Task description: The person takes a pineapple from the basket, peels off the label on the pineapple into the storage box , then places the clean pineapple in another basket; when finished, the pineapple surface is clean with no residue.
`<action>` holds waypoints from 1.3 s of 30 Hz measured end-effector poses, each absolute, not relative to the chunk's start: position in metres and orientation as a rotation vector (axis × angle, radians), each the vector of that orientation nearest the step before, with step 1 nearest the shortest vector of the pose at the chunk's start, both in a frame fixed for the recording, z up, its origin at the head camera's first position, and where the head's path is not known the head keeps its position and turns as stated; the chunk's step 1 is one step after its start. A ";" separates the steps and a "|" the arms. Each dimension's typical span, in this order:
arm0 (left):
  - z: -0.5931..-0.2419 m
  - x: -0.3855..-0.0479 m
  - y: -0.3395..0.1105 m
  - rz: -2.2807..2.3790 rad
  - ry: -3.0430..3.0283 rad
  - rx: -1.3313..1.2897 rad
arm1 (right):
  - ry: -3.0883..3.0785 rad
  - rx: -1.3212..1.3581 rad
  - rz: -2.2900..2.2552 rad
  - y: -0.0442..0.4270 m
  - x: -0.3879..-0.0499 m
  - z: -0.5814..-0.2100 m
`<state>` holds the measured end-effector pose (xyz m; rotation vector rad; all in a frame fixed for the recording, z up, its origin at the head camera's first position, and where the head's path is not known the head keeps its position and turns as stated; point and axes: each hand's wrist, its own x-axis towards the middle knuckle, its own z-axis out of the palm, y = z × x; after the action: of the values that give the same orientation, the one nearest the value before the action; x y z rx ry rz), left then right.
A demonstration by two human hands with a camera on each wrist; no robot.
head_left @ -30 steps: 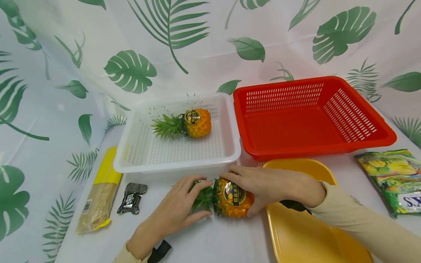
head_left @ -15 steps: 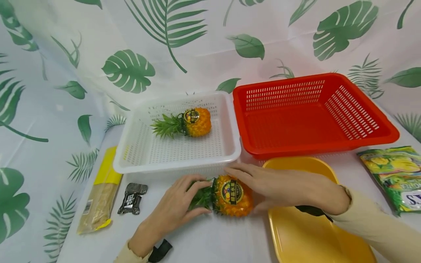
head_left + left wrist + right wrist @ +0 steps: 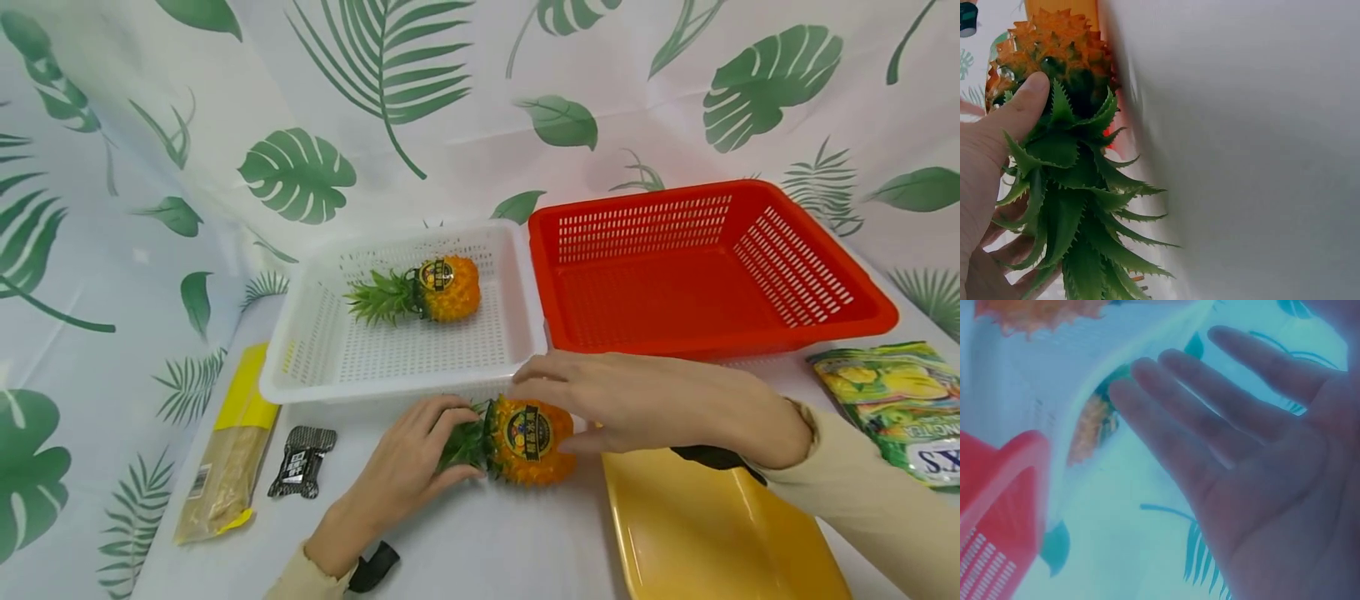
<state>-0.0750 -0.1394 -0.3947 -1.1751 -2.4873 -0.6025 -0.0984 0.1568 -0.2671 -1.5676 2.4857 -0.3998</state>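
In the head view, a small orange pineapple [image 3: 534,467] with a dark round label lies in front of the white basket, its crown to the left. My left hand [image 3: 401,458] holds it by the green crown. The left wrist view shows the thumb against the base of the leaves [image 3: 1072,194], with the fingers behind them. At the other end of the fruit, my right hand [image 3: 645,404] hovers over its right side. In the right wrist view that hand [image 3: 1260,469] has straight, spread fingers and an empty palm.
A second pineapple [image 3: 450,287] lies in the white basket [image 3: 405,392]. Right of it stands a red basket [image 3: 637,292], with a yellow basin [image 3: 697,517] in front. A colourful packet [image 3: 900,400] is far right; a yellow-topped bag [image 3: 232,450] and black packet [image 3: 302,461] are left.
My right hand has come off the pineapple's body, drawn back to the right and lifted slightly, its fingers straightening. The left hand stays on the crown; the fruit has barely moved.
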 end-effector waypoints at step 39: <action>-0.399 -0.082 -0.140 -0.600 -2.499 -1.187 | 2.431 -1.748 -0.070 0.110 -0.118 -0.282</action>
<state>-0.0819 -0.1402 -0.3990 -1.1873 -2.4991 -0.5997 -0.1181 0.1096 -0.2819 -1.7476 2.4309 -0.0700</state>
